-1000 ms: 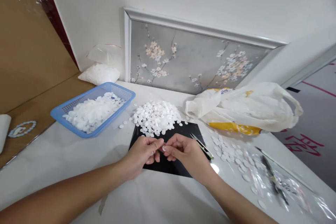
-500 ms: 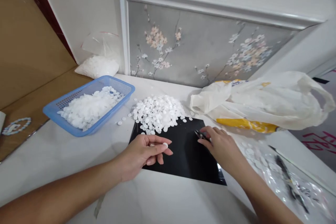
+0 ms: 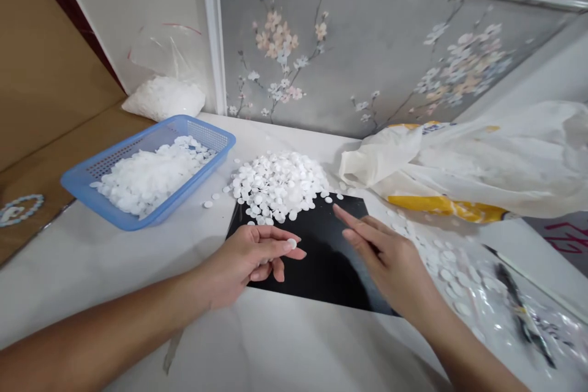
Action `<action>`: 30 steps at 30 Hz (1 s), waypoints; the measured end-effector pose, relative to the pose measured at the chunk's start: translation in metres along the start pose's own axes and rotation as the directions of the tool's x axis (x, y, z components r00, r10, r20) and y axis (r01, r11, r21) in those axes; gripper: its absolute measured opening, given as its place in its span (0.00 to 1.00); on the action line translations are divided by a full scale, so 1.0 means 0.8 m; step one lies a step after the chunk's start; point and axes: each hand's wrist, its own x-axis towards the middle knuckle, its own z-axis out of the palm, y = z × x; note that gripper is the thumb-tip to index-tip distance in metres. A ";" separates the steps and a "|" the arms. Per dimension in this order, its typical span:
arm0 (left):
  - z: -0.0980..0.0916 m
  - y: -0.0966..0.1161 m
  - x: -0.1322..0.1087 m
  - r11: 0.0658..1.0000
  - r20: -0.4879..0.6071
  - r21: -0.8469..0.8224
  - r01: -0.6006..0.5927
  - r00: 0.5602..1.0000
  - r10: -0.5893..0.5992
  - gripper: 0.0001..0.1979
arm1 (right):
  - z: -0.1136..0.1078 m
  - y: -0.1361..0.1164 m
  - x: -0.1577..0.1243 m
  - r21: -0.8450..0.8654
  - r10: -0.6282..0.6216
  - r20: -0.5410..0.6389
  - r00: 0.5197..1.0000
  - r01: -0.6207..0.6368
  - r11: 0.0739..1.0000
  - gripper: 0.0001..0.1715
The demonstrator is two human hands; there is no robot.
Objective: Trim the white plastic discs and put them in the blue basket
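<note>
My left hand (image 3: 257,257) pinches a small white disc (image 3: 292,244) between thumb and fingertips, above the near left part of a black sheet (image 3: 316,263). My right hand (image 3: 386,257) is over the sheet's right side. Its index finger stretches toward a loose white disc (image 3: 328,199) at the sheet's far edge. The thumb lies below that finger, and the other fingers curl under, with their hold hidden; the dark-tipped tool seen earlier does not show. Beyond both hands, a heap of white discs (image 3: 280,184) covers the sheet's far left corner and the white table.
A blue basket (image 3: 151,220) of white discs stands at the left, before a clear bag (image 3: 165,98) of white pieces. At the right lie a white plastic bag (image 3: 482,165), clear packets (image 3: 459,275) and a dark pen-like tool (image 3: 523,312). A framed flower picture (image 3: 358,43) stands behind.
The dark tool with a bright tip at my right fingers has gone out of sight, and that index finger now points forward. My left hand keeps its disc. The view has tilted downward.
</note>
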 end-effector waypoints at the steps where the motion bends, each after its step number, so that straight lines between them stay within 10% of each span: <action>1: 0.000 0.000 0.000 1.000 -0.002 -0.001 0.002 1.000 -0.002 0.12 | 0.003 -0.010 -0.003 0.012 -0.025 0.013 1.000 0.025 1.000 0.24; 30: 0.007 -0.002 -0.002 0.998 0.017 0.063 -0.019 1.000 0.018 0.10 | 0.030 -0.053 -0.025 -0.070 -0.224 0.026 0.974 0.225 0.972 0.21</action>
